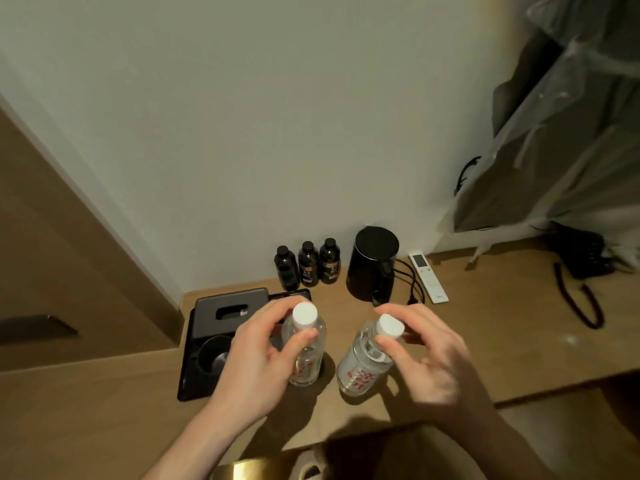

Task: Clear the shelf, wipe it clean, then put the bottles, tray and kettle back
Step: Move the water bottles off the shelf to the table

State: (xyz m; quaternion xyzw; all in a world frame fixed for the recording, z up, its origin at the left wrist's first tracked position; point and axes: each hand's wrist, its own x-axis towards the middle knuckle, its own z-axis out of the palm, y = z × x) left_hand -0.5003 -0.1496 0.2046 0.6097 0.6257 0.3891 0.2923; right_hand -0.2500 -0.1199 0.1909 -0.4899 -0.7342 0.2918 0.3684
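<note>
Two bottles [304, 351], red labels apparently illegible.

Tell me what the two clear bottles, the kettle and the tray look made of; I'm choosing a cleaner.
Left clear bottle and right clear bottle: see-through, glossy, white caps, probably thin plastic. Kettle: matte black shell, likely plastic, possibly coated metal. Tray: dark, smooth with a dull sheen, looks like moulded plastic; uncertain.

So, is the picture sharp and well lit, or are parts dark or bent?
Head view: dim, warm light; the hands cast soft shadows on the shelf below them; the three dark bottles and kettle lose detail; the wide lens bends the edges; label print is too soft to read.
</note>
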